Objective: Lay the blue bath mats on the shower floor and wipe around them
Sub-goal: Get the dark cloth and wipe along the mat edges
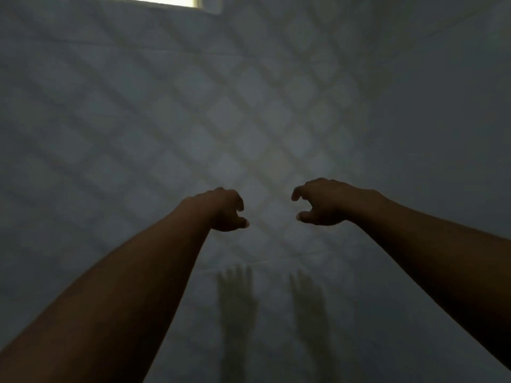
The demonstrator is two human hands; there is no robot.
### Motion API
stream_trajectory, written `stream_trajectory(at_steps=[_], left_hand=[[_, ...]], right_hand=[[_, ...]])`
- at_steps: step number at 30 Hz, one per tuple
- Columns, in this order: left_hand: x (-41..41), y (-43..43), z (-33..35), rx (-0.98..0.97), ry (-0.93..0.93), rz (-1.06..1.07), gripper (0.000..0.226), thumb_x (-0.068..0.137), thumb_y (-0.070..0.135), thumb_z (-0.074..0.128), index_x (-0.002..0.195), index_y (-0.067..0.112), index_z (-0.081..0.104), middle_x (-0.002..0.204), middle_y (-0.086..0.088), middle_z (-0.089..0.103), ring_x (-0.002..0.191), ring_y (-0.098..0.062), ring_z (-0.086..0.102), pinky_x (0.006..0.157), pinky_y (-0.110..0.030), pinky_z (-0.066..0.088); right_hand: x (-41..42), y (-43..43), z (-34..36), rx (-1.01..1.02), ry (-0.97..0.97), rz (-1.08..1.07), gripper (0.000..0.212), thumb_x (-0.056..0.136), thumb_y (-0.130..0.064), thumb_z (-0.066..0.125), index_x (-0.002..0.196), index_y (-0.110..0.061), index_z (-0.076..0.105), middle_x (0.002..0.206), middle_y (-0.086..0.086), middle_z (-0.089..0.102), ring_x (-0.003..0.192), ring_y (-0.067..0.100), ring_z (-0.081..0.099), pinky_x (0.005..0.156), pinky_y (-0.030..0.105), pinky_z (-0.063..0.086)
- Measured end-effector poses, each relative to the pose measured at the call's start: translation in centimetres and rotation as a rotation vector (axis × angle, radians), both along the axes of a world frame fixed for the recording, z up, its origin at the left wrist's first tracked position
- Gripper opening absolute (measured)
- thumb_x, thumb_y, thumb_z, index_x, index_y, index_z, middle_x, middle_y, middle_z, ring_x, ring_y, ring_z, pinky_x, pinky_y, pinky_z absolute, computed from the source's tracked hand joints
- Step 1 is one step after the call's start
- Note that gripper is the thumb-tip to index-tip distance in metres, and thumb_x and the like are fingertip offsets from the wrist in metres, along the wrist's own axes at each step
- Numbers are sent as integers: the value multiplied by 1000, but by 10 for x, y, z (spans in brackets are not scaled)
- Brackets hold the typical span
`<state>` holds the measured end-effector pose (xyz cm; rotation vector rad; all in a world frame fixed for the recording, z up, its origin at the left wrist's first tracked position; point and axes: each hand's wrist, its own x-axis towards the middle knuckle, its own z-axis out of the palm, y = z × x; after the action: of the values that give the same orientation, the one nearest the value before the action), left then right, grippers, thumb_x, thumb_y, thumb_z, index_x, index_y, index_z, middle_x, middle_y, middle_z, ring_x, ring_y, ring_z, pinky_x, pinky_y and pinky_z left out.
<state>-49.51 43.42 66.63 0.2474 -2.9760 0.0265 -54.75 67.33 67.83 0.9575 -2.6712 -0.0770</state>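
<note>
The view is dark and blurred. Both my bare arms stretch forward over a grey-blue surface with a diamond pattern (249, 120); I cannot tell whether it is a bath mat or tile. My left hand (225, 210) hovers with loosely curled fingers and its thumb sticking out, holding nothing. A short gap to its right, my right hand (318, 203) is also empty, its fingers and thumb bent apart like a claw. No cloth is in view.
A faint line (276, 261) divides the patterned area from a plainer pale surface (387, 313) nearer to me. Two dim foot-like shapes (237, 297) show on it. A bright strip (154, 0) lies at the top edge.
</note>
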Motion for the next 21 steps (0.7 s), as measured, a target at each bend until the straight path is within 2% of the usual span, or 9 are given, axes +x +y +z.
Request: stream_trajectory(at_steps=[2,4,7,11,16,21], left_hand=[[-23,72,3,49,-5,-188,64,87,65,63,139,29,54,142,-5,56,128,-27,54,109,-48,44],[-31,150,6,100,-2,-392,63,86,65,64,138,29,55,140,-3,59,126,-24,56,109,-46,44],[-22,261,12,174,5,-664,61,87,64,64,138,31,57,131,3,66,124,-19,58,110,-44,44],[1,381,19,180,15,-891,56,89,60,65,135,29,60,126,5,69,124,-18,57,110,-42,43],[65,505,32,233,65,-1165,53,88,58,67,131,27,65,123,2,72,116,-18,63,107,-39,46],[139,593,56,247,103,-1407,49,85,60,69,124,30,69,118,1,73,107,-18,66,102,-41,51]], right_hand=[[19,72,7,-32,-11,-145,43,92,-54,57,128,-31,56,133,3,56,113,24,58,96,43,50],[50,139,12,-72,-8,-252,38,92,-54,56,122,-31,59,123,-1,61,105,19,60,93,42,52],[113,230,14,-98,-13,-390,37,93,-52,58,123,-31,60,111,-8,68,97,11,58,91,38,52],[196,334,17,-60,9,-601,36,93,-51,58,122,-31,60,107,-10,69,89,6,53,91,36,52],[291,421,32,-16,93,-848,35,92,-51,60,120,-30,63,104,-9,71,89,10,52,92,36,52],[379,464,49,6,170,-1036,31,91,-50,61,116,-31,64,100,-9,70,86,9,50,86,33,49]])
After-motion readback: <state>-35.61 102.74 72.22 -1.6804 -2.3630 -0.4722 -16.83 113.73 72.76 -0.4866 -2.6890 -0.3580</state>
